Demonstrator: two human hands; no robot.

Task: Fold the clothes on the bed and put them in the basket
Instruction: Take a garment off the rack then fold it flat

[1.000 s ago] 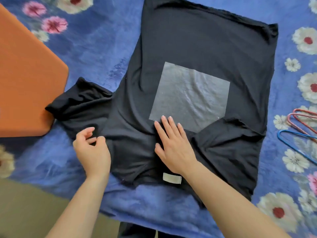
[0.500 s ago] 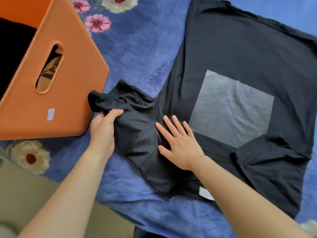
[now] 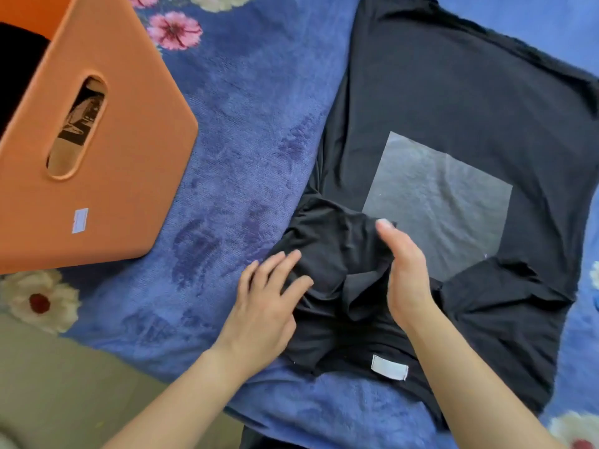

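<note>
A black T-shirt (image 3: 453, 102) with a grey square print (image 3: 444, 205) lies spread on the blue flowered bedspread, collar label (image 3: 389, 367) nearest me. Its left sleeve (image 3: 337, 241) is folded inward over the body and bunched. My left hand (image 3: 269, 306) rests on the shirt's left edge with straight fingers. My right hand (image 3: 405, 273) stands on edge with straight fingers, against the folded sleeve near the print's corner. The right sleeve (image 3: 505, 296) also lies folded inward. An orange basket (image 3: 129, 150) stands at the upper left, with dark clothing inside.
The blue bedspread (image 3: 252, 140) with pink and white flowers lies bare between the basket and the shirt. The bed's edge and a beige floor (image 3: 64, 384) run along the lower left.
My left hand carried the left sleeve from beside the basket inward onto the shirt and let it go. My right hand lifted from flat to edge-on. The view shifted slightly.
</note>
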